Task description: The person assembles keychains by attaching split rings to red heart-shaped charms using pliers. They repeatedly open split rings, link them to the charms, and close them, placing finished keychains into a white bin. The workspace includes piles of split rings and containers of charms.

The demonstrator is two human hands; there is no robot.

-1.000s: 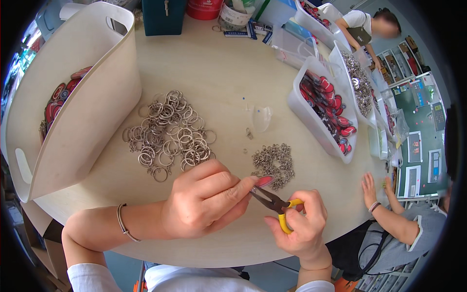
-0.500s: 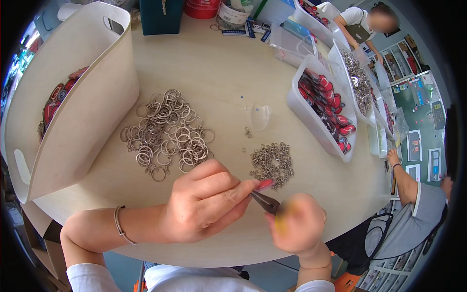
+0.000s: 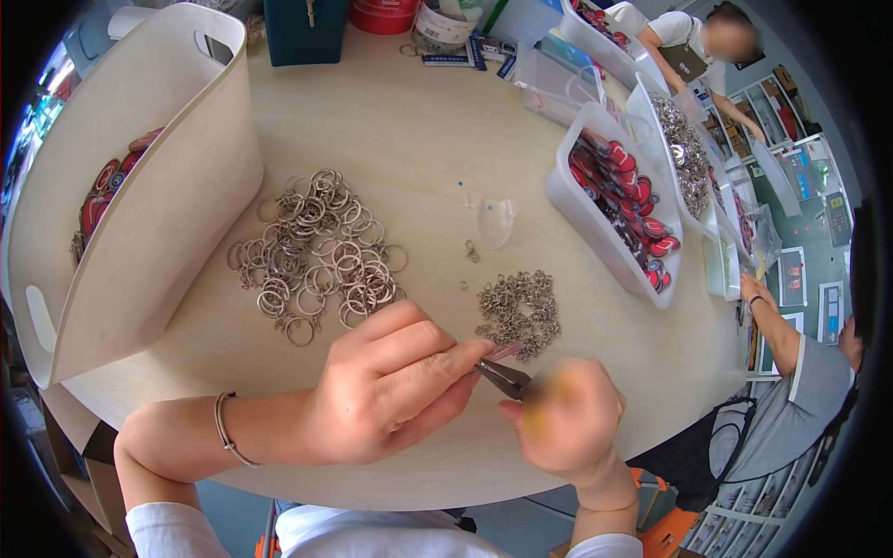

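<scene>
Between the thumb and fingers of my left hand (image 3: 395, 377) is a small red flat charm (image 3: 505, 352), seen nearly edge-on. My right hand (image 3: 572, 418) is wrapped round pliers (image 3: 505, 378) with dark jaws; their yellow-and-black handles are partly hidden and blurred. The jaw tips meet the charm at my left fingertips, where any small ring is hidden. Just beyond my hands lies a heap of tiny metal jump rings (image 3: 519, 314). To the left of it spreads a larger pile of key rings (image 3: 321, 246) with short chains.
A big cream bin (image 3: 209, 167) with red charms inside stands at the left. On the right, a white tray (image 3: 567, 191) holds red charms; another tray (image 3: 640, 102) holds metal parts. A clear plastic piece (image 3: 496, 223) lies mid-table. Two people work beyond the right edge.
The red charm has turned from showing its face to nearly edge-on. My hands have barely shifted, the pliers still at the charm. The far person's arm and a pale sheet have moved.
</scene>
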